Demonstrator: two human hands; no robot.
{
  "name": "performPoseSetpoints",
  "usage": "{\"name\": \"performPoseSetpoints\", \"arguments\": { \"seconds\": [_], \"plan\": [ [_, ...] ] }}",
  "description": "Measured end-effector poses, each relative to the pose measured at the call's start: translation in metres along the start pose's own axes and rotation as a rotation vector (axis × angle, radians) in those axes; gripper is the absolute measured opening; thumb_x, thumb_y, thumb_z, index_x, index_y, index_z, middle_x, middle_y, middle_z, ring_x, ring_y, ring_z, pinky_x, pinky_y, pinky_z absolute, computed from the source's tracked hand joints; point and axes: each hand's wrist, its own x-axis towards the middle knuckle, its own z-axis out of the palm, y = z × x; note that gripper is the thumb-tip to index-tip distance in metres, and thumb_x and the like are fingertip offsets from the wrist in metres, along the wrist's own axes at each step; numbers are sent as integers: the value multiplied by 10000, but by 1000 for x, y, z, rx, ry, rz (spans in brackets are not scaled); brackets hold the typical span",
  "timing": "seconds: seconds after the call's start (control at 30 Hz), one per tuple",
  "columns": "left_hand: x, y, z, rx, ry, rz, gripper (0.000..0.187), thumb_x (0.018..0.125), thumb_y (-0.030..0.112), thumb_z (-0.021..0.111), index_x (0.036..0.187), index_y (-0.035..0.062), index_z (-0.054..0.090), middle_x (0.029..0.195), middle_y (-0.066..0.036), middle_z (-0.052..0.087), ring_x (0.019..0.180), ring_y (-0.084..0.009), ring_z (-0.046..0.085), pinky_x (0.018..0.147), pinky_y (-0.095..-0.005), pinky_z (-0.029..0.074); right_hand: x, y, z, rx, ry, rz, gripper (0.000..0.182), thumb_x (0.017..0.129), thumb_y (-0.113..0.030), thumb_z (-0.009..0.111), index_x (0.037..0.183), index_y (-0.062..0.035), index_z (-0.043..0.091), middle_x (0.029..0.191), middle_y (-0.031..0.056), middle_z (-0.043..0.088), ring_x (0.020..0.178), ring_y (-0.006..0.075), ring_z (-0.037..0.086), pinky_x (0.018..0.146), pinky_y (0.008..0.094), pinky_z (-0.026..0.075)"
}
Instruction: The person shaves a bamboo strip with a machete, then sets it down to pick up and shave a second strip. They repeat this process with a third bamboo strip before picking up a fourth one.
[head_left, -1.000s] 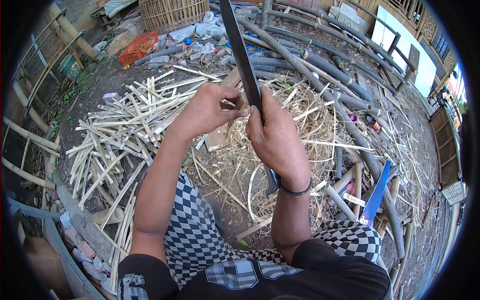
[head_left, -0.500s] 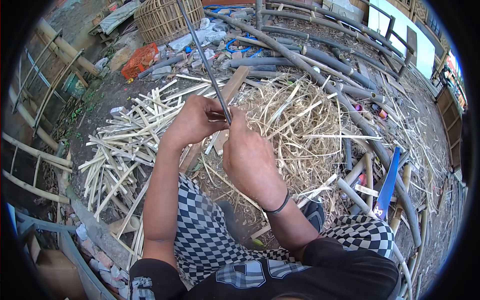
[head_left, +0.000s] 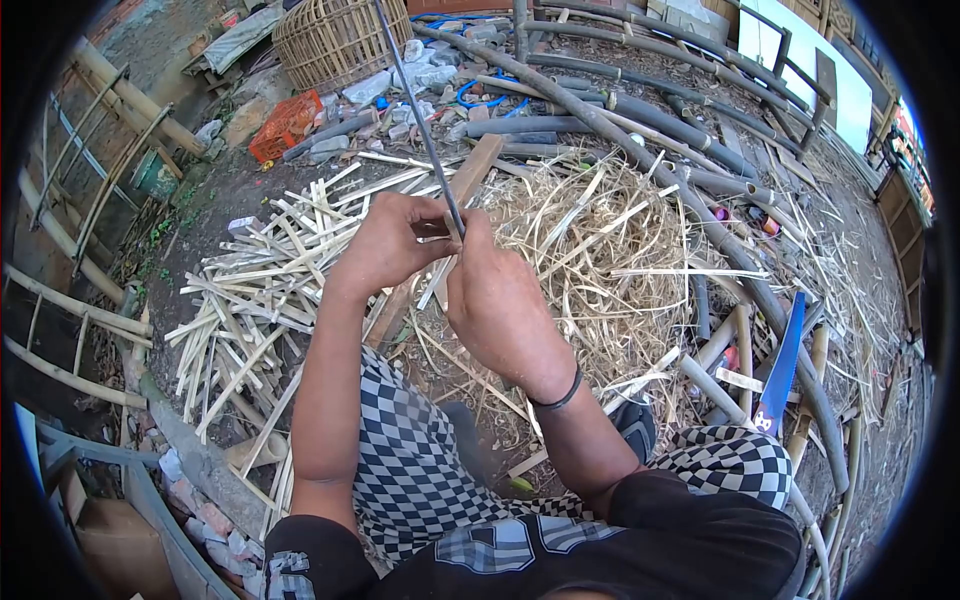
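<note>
A long, thin, dark strip (head_left: pixel 420 118), perhaps split bamboo, rises from between my hands and leans away to the upper left, its far end out of view. My left hand (head_left: pixel 392 240) is closed, thumb and fingers pinching the strip near its lower end. Right beside it, my right hand (head_left: pixel 508 312) is curled closed with the thumb up against the same end. Whatever else may be inside the right fist is hidden. Beneath the hands lie a wooden plank (head_left: pixel 474 168) and a heap of curly pale shavings (head_left: pixel 610 270).
Many pale split sticks (head_left: pixel 265 275) are piled on the left. A blue saw (head_left: pixel 783 362) leans at the right among bamboo poles (head_left: pixel 725 240). Farther back are an orange crate (head_left: pixel 287 126), a woven bamboo basket (head_left: pixel 340 42) and rubble. My checkered knees flank the work.
Both hands keep their grip at nearly the same spot. The strip's upper part has shifted slightly right, and the whole view has moved a little.
</note>
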Motion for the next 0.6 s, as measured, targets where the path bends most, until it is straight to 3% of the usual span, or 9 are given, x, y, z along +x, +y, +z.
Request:
{"name": "performPoseSetpoints", "arguments": {
  "seconds": [0.13, 0.2, 0.27, 0.33, 0.4, 0.43, 0.6],
  "plan": [
    [4, -5, 6, 20, -9, 51, 420, 777, -30, 750, 1189, 4, 678, 1084, -132, 728, 997, -175, 698, 885, -327, 555, 4, 4, -3, 56, 37, -21, 329, 900, -7, 471, 1196, 93, 368, 653, 295, 587, 667, 506, 600, 646, 594, 451],
    [10, -20, 16, 40, 22, 177, 484, 788, -25, 747, 1258, 17, 639, 1224, -141, 676, 1133, -187, 643, 976, -352, 514, 5, 2, -5, 59, 18, 7, 327, 901, -9, 471, 1196, 88, 366, 657, 296, 589, 681, 512, 600, 651, 596, 451],
    [25, -61, 34, -44, 44, 156, 490, 795, -21, 741, 1270, 22, 631, 1254, -137, 661, 1170, -193, 621, 1004, -361, 495, 6, 1, -10, 55, -12, 32, 326, 902, -11, 472, 1195, 83, 364, 662, 298, 591, 695, 518, 601, 657, 598, 451],
    [22, -65, 45, -125, 71, 129, 496, 802, -17, 736, 1283, 27, 622, 1283, -133, 645, 1206, -198, 599, 1031, -370, 477, 8, 4, -12, 75, 15, 62, 306, 904, -16, 461, 1189, 66, 385, 728, 316, 606, 761, 527, 605, 704, 598, 457],
    [14, -62, 60, -285, 198, 205, 468, 809, 88, 778, 1248, 31, 630, 1164, -184, 682, 1136, -248, 647, 1048, -375, 477, 9, 11, -14, 116, 22, 25, 293, 904, -18, 454, 1182, 60, 401, 771, 325, 613, 801, 528, 606, 732, 594, 460],
    [9, -47, 55, -7, 199, 157, 353, 833, 67, 741, 1171, 3, 660, 1050, -205, 707, 1042, -269, 689, 961, -376, 521, 10, 14, -15, 153, 35, -5, 282, 905, -21, 447, 1175, 54, 417, 815, 334, 619, 840, 530, 607, 759, 590, 463],
    [10, -37, 61, -11, 242, 185, 238, 850, 43, 699, 1077, -22, 677, 939, -211, 713, 889, -287, 716, 823, -369, 545, 11, 14, -17, 163, 42, -4, 261, 905, -25, 439, 1156, 48, 447, 883, 347, 627, 898, 529, 608, 800, 579, 466]
  ]
}}
